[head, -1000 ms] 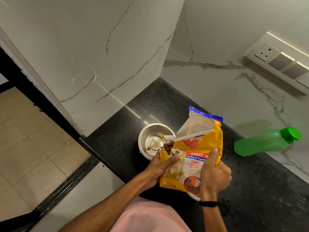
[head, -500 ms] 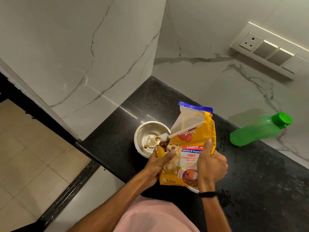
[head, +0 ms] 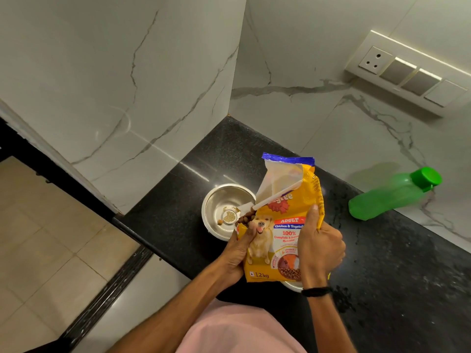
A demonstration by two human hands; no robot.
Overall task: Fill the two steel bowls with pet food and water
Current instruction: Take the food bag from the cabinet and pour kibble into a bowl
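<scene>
A yellow pet food bag (head: 285, 217) with a torn-open top corner is tilted to the left over a steel bowl (head: 219, 200) on the black counter. Brown kibble shows at the bag's opening, just above the bowl's right rim. A few kibble pieces lie inside the bowl. My left hand (head: 238, 253) grips the bag's lower left edge, thumb on the front. My right hand (head: 318, 248) grips its right side. Under the bag and my right wrist, only the rim of a second steel bowl (head: 293, 286) shows.
A green plastic bottle (head: 392, 194) with a green cap lies on its side at the right against the marble wall. The black counter (head: 395, 271) ends at a corner on the left; tiled floor lies below. A switch panel (head: 407, 72) is on the wall.
The bag stays tilted over the bowl in both hands, and kibble sits at its opening. The camera view shifted slightly; the hands and bag sit a little lower in frame.
</scene>
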